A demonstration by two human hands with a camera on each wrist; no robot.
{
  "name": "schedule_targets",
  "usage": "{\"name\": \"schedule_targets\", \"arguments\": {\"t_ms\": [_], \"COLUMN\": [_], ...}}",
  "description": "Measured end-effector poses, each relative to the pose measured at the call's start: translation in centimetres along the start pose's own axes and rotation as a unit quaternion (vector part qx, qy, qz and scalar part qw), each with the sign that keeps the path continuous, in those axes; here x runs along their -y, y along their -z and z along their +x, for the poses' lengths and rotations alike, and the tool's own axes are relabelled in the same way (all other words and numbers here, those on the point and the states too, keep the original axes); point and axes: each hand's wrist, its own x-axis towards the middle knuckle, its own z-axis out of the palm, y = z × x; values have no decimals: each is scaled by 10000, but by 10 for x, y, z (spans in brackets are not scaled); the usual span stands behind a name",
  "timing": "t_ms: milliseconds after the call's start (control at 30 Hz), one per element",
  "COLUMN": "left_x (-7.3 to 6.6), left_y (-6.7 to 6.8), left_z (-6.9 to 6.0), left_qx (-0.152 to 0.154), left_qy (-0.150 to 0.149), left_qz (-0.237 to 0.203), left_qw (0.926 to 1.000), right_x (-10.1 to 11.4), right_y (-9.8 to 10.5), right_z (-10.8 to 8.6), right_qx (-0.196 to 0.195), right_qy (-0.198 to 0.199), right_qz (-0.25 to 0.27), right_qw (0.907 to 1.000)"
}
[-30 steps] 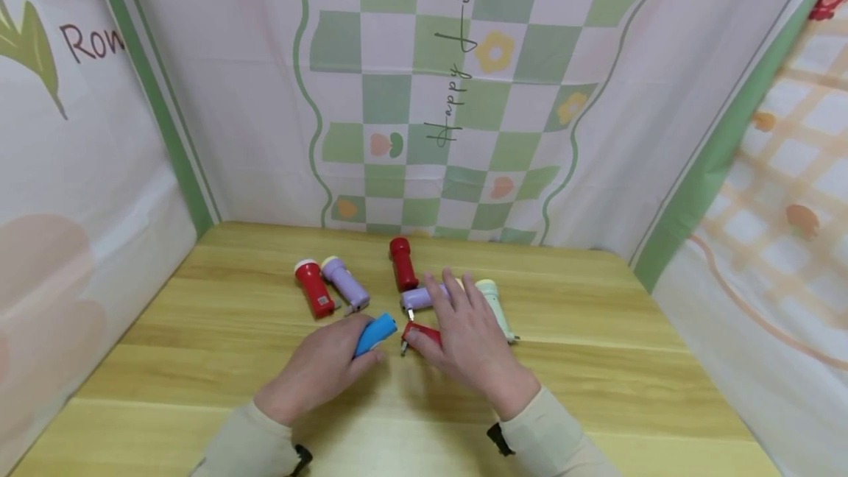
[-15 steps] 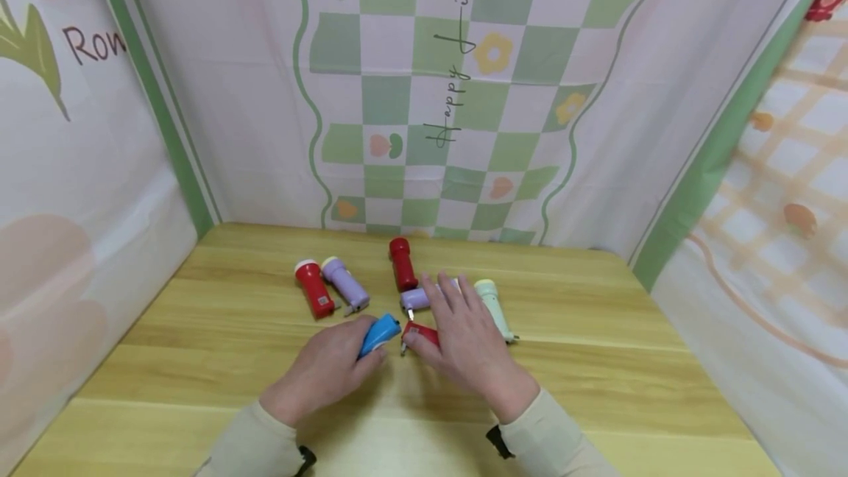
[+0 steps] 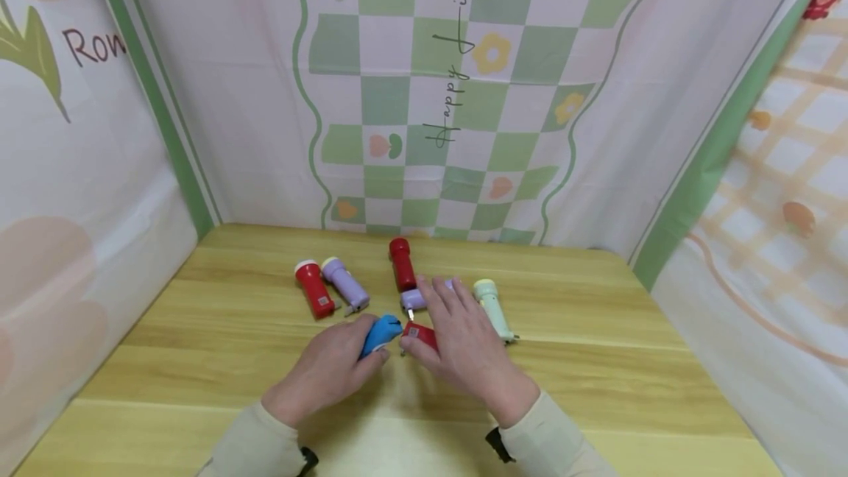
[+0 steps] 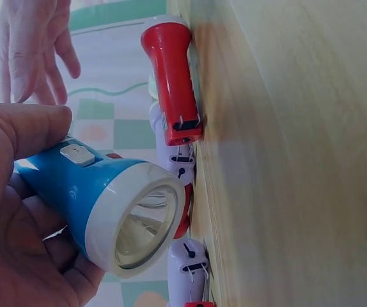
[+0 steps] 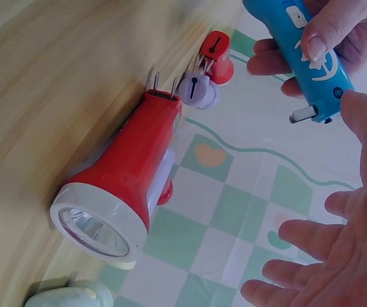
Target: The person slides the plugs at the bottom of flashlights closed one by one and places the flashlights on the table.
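Observation:
My left hand (image 3: 324, 366) holds a blue flashlight (image 3: 381, 336) above the table, thumb on its switch side. The left wrist view shows its white-rimmed lens end (image 4: 132, 217). At its tail a folding plug (image 5: 304, 114) sticks out in the right wrist view. My right hand (image 3: 473, 352) is spread with nothing in its grasp, its thumb close to the blue flashlight's tail; whether they touch I cannot tell. Beneath the right hand lies a red flashlight (image 5: 132, 147) with a white rim and prongs out, partly hidden in the head view.
Behind the hands lie a purple flashlight (image 3: 414, 299) and a dark red one (image 3: 402, 265). A mint green flashlight (image 3: 492, 308) is at right. Another red flashlight (image 3: 314, 289) and a purple flashlight (image 3: 346, 284) lie at left. Patterned cloth (image 3: 437, 94) walls the wooden table (image 3: 596, 344).
The blue flashlight has shifted slightly right and turned a little in my left hand, so its tail shows more. My right hand has edged left, uncovering more of the mint green flashlight.

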Motion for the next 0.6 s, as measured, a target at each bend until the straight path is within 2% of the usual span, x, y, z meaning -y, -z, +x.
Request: {"name": "schedule_targets", "arguments": {"t_ms": [267,600], "left_x": [-1,-3], "left_y": [-1,-2], "left_z": [-2,-1], "left_qx": [-230,-101], "left_qy": [-313,-132], "left_qz": [128,-140], "left_qw": [9992,9998], "right_x": [2,5], "right_y": [1,3], "right_z": [0,-1], "right_qx": [-24,31], "right_qy": [90,42], "right_qz": [55,183], "right_qw": [9999,9998]}}
